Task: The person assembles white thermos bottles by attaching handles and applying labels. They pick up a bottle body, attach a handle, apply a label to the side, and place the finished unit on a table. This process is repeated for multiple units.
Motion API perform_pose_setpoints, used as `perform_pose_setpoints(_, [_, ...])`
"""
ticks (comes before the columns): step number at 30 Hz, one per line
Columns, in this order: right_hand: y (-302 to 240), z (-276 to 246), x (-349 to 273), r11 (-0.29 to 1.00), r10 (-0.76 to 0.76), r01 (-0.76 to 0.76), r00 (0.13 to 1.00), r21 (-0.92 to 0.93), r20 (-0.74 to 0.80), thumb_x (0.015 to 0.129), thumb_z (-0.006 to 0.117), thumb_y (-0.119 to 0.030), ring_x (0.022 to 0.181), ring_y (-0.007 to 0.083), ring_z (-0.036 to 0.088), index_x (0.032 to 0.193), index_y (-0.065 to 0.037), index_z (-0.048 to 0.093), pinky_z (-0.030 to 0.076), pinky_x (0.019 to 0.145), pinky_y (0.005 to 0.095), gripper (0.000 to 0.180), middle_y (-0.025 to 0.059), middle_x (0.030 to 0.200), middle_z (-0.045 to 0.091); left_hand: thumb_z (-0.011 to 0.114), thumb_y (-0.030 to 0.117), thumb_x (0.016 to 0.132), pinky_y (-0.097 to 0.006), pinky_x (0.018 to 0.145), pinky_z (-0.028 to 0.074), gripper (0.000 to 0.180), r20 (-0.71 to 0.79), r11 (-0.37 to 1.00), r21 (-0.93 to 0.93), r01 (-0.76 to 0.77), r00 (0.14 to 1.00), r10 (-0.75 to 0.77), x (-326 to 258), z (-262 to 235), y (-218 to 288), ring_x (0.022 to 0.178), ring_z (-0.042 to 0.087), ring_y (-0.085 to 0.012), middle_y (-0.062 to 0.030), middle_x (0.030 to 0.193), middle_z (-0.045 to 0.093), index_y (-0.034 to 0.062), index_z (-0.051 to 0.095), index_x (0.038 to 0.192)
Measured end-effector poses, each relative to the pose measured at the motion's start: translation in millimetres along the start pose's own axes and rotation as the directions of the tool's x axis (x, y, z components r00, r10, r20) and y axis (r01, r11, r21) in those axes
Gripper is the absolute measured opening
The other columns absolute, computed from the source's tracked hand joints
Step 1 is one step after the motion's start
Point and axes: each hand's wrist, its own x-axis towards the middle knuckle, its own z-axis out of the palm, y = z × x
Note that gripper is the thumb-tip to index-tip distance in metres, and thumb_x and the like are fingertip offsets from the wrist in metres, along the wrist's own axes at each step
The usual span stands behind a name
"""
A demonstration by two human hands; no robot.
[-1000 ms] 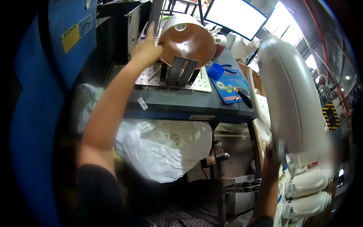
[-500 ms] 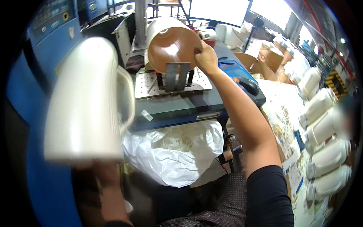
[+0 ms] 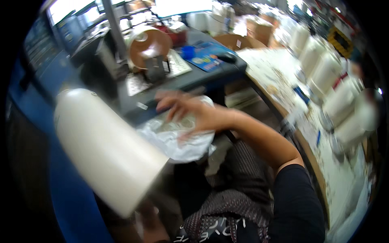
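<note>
A cream-white jug body (image 3: pixel 105 150) hangs tilted at the left, its rounded top toward the upper left. My left hand (image 3: pixel 148 212) holds it from below at its lower end. The fingers there are hidden and blurred. Smeared by motion, my right hand (image 3: pixel 190 115) is open with its fingers apart and nothing in them. Below it is a white plastic bag (image 3: pixel 198 146) with pale ring-shaped scraps inside. Farther off, a similar white shell with a brown inside (image 3: pixel 146 44) rests on a metal bracket (image 3: pixel 155 69), apart from both hands.
The bracket stands on a perforated white plate (image 3: pixel 178 65) on a dark bench (image 3: pixel 198 75). A black mouse (image 3: pixel 227 57) lies beside a blue mat (image 3: pixel 206 60). Several cream jugs (image 3: pixel 324 71) line the littered right-hand table (image 3: pixel 263 67). Blue machine panels (image 3: pixel 69 174) border the left.
My right hand has let go of the brown-lined shell's rim and come back toward me, opening. The jug body in my left hand has tilted, its lower end swinging right. The view has turned right.
</note>
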Motion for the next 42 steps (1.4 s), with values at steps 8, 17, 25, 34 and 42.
perform_pose_setpoints(8, [5,92,-203,0.994,0.11,-0.08,0.729,0.077,-0.675,0.087,0.061,-0.005,0.105,0.0232,0.067,0.126,-0.009,0.062,0.051,0.089,0.0315,0.039,0.0153,0.117,0.066,0.049,0.048,0.095,-0.046,0.112,0.029,0.077,0.282,0.968,0.248,-0.047,0.959,-0.026,7,139,-83,0.136,0.034,-0.0294,-0.0115,0.15,0.033,0.0102,0.012,0.152])
perform_pose_setpoints(17, [-3,108,-376,0.643,0.559,-0.664,0.748,-0.382,-0.358,0.08,0.066,-0.015,0.107,0.0309,0.062,0.134,-0.024,0.053,0.051,0.089,0.0401,0.056,0.0083,0.121,0.063,0.053,0.027,0.097,-0.033,0.081,0.049,0.036,-0.008,0.26,0.964,0.047,0.989,-0.148,60,145,-133,0.097,0.058,-0.0221,-0.0141,0.111,0.061,-0.003,0.056,0.118])
perform_pose_setpoints(25, [-320,130,-634,0.239,0.699,-0.621,-0.424,0.747,-0.576,0.094,0.058,-0.038,0.06,0.0097,0.058,0.096,0.002,0.065,0.048,0.056,0.025,0.041,0.002,0.066,0.063,0.048,0.048,0.096,-0.041,0.086,0.054,0.058,0.119,0.225,0.974,-0.035,0.922,-0.37,90,187,-166,0.102,0.063,-0.0268,-0.016,0.119,0.061,-0.0006,0.054,0.126])
perform_pose_setpoints(34, [-167,176,-639,0.395,0.685,-0.612,-0.301,0.685,-0.664,0.097,0.051,-0.039,0.072,0.0124,0.063,0.107,0.003,0.063,0.05,0.061,0.0228,0.045,0.0079,0.084,0.067,0.067,0.022,0.086,-0.027,0.076,0.05,0.038,0.031,0.139,0.99,0.024,0.924,-0.381,102,245,-200,0.086,0.064,-0.0145,-0.01,0.096,0.068,-0.0045,0.065,0.112])
perform_pose_setpoints(42, [0,100,-428,0.594,0.575,-0.777,0.228,0.209,-0.786,0.097,0.052,-0.039,0.073,0.013,0.063,0.106,0.003,0.063,0.051,0.062,0.0235,0.045,0.0085,0.085,0.068,0.062,0.021,0.09,-0.025,0.074,0.05,0.034,0.045,0.285,0.958,-0.025,0.997,-0.066,68,188,-178,0.079,0.063,-0.0115,-0.006,0.094,0.068,-0.0038,0.067,0.112])
